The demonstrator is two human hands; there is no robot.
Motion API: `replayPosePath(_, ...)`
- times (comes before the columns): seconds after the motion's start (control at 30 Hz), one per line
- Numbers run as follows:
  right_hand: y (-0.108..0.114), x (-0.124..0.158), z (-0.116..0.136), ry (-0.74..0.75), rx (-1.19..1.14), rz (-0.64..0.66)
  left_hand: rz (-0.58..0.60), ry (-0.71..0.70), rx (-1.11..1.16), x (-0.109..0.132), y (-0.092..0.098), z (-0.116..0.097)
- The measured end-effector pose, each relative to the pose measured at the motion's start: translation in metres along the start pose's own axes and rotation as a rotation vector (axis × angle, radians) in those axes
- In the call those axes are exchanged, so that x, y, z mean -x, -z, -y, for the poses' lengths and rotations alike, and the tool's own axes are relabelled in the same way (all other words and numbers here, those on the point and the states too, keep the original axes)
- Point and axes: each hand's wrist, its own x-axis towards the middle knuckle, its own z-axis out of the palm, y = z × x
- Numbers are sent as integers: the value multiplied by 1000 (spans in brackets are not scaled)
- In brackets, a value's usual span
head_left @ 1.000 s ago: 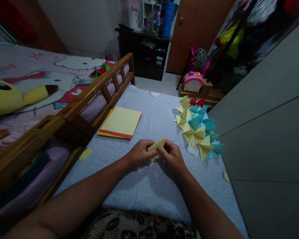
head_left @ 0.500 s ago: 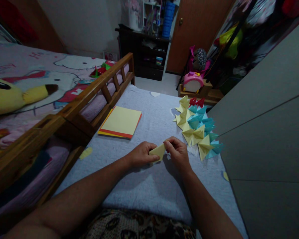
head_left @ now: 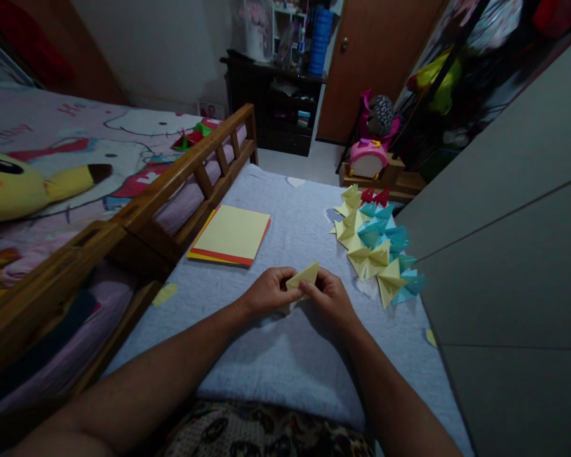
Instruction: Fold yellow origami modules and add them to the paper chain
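A small folded piece of pale yellow paper (head_left: 306, 275) is held up just above the bed, its pointed corner facing up and right. My left hand (head_left: 270, 291) grips its left end between thumb and fingers. From the right, my right hand (head_left: 331, 296) pinches the same paper, the thumb pressed on its front face near the left thumb. Fingers behind the paper are partly hidden. To the left lies a stack of square paper sheets (head_left: 233, 231), pale yellow on top with orange and yellow edges below. Several folded paper pieces (head_left: 368, 259) in yellow, teal and red stand at the right.
The light blue sheet (head_left: 285, 355) covers the surface under my hands. A wooden bed rail (head_left: 190, 168) runs along the left, with a yellow plush toy (head_left: 14, 184) beyond it. A pale cabinet panel (head_left: 514, 273) borders the right side. A pink toy case (head_left: 368, 158) stands past the far edge.
My right hand has moved left and closer in, its thumb now on the paper's face instead of at its right tip. The paper's point now tilts further up.
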Motion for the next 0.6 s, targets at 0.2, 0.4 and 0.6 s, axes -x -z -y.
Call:
replayPosePath(0.2, 2, -1, 4, -6, -36, -6, -25, -29, 1, 0, 5, -3)
replayPosePath(0.4, 0, 1, 6, 19, 5, 18, -91, -66, 74, -2, 5, -2)
replayPosePath(0.6, 3, 3, 1, 26, 75, 10, -91, -66, 44, -2, 8, -1)
